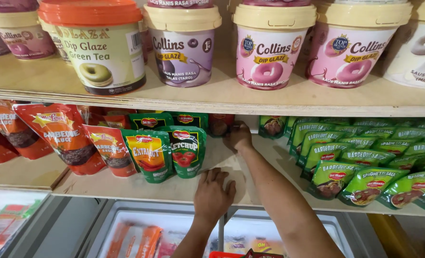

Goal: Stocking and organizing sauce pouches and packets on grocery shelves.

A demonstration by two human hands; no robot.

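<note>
Reach: right hand [239, 135] deep on lower shelf [140, 187], fingers closed on red sauce pouch [219, 124] at the back.
Support: left hand [214, 193] flat, fingers spread, on shelf edge.
Risk: forearm could topple the upright ketchup pouch [187, 150].

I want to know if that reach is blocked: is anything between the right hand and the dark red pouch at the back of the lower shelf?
Nothing visible does. The right hand is already at the dark red pouch, deep on the lower wooden shelf, fingers against it. The green ketchup pouch stands to its left, clear of the arm. The left hand rests flat on the shelf's front.
</note>
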